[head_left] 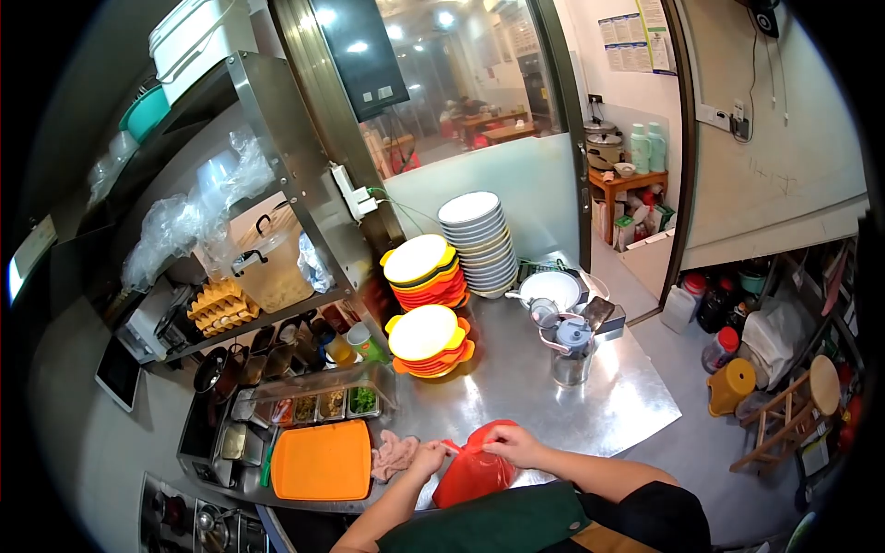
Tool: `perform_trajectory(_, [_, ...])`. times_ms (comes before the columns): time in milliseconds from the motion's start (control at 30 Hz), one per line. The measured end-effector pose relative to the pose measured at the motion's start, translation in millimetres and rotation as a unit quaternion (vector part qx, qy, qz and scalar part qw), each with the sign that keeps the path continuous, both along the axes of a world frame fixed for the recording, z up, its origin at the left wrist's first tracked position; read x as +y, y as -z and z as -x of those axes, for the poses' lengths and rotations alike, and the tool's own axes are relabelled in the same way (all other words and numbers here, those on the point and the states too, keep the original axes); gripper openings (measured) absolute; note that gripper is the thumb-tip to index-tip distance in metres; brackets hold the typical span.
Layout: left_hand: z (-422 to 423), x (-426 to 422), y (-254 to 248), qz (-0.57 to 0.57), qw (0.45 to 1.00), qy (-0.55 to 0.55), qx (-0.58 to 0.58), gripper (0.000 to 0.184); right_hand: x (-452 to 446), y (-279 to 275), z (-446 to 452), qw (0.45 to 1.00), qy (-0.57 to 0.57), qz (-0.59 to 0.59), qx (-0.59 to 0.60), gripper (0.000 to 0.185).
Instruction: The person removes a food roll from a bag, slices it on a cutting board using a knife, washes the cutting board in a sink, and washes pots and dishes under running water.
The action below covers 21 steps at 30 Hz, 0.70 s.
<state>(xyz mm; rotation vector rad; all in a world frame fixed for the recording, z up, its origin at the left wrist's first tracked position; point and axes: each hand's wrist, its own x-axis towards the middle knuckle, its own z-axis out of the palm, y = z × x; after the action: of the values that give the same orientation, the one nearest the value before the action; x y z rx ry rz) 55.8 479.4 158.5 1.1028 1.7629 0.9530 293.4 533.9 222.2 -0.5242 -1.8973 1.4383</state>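
Left hand [430, 459] and right hand [516, 446] are pinching the gathered top of a red plastic bag [475, 479] from opposite sides, fingers bent and drawn close together. The left forearm [389, 505] is slanting upward and inward from the body; the right forearm [595, 468] is lying nearly level, coming in from the side. Steel table [613, 405] is spreading out ahead, its right edge running to a bare corner above the floor. Stack of pale bowls [484, 249] is standing toward the far side, with two stacks of orange and yellow bowls [431, 343] rising to its left, one nearer than the other. Orange tray [323, 461] is lying flat at the near edge, left of the hands. The bag is sitting at that same edge, directly before the green apron [484, 523]. Metal container [572, 364] is standing farther right. Pink cloth [395, 457] is lying between tray and left hand, limiting room there; bare steel is extending ahead and rightward of the bag.
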Motion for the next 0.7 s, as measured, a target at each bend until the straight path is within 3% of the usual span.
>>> perform_trajectory(100, [17, -20, 28, 0.056, 0.994, 0.007, 0.09, 0.022, -2, 27, -38, 0.976, 0.019, 0.218, -0.019, 0.011])
perform_trajectory(167, [19, -26, 36, 0.093, 0.987, -0.007, 0.127, 0.022, -12, 47, -59, 0.955, -0.01, 0.294, -0.031, 0.017])
perform_trajectory(233, [14, -31, 38, 0.12, 0.95, -0.011, 0.288, 0.02, -17, 78, -68, 0.965, -0.101, 0.144, -0.196, 0.02])
perform_trajectory(267, [11, -30, 45, 0.119, 0.951, -0.011, 0.286, 0.02, -21, 82, -69, 0.945, -0.129, 0.073, -0.291, 0.02])
perform_trajectory(300, [9, -28, 52, 0.057, 0.979, -0.028, 0.193, 0.021, -24, 90, -65, 0.945, -0.128, 0.074, -0.292, 0.02])
perform_trajectory(333, [5, -26, 60, -0.006, 0.994, -0.045, 0.097, 0.025, -27, 100, -57, 0.92, -0.139, 0.29, -0.226, 0.019])
perform_trajectory(367, [-7, -27, 58, -0.005, 0.994, -0.044, 0.097, 0.025, -29, 111, -47, 0.847, -0.143, 0.491, -0.148, 0.018])
perform_trajectory(400, [-24, -29, 57, -0.045, 0.997, 0.021, 0.057, 0.028, -29, 124, -37, 0.846, -0.143, 0.492, -0.147, 0.018])
perform_trajectory(433, [-34, -30, 56, -0.086, 0.992, 0.085, 0.017, 0.032, -27, 138, -26, 0.951, -0.125, 0.227, -0.166, 0.014])
perform_trajectory(467, [-28, -25, 82, -0.1, 0.974, 0.183, 0.088, 0.033, -27, 139, -17, 0.979, -0.096, -0.056, -0.172, 0.015])
perform_trajectory(533, [-21, -19, 121, -0.176, 0.922, 0.278, 0.205, 0.034, -26, 131, -1, 0.976, -0.068, -0.094, -0.182, 0.018])
perform_trajectory(567, [-28, -19, 112, -0.176, 0.921, 0.279, 0.205, 0.034, -25, 120, 6, 0.972, -0.041, -0.132, -0.192, 0.022])
perform_trajectory(600, [-41, -23, 85, -0.068, 0.964, 0.201, -0.158, 0.035, -29, 97, 8, 0.972, -0.04, -0.132, -0.192, 0.022])
perform_trajectory(633, [-51, -26, 64, 0.051, 0.861, 0.092, -0.497, 0.036, -38, 65, 7, 0.981, -0.028, 0.063, -0.182, 0.024])
perform_trajectory(667, [-57, -28, 51, 0.051, 0.861, 0.091, -0.498, 0.036, -42, 49, 7, 0.952, -0.015, 0.256, -0.166, 0.025])
perform_trajectory(700, [-60, -30, 42, 0.054, 0.865, 0.08, -0.492, 0.037, -41, 55, 10, 0.952, -0.017, 0.257, -0.166, 0.025])
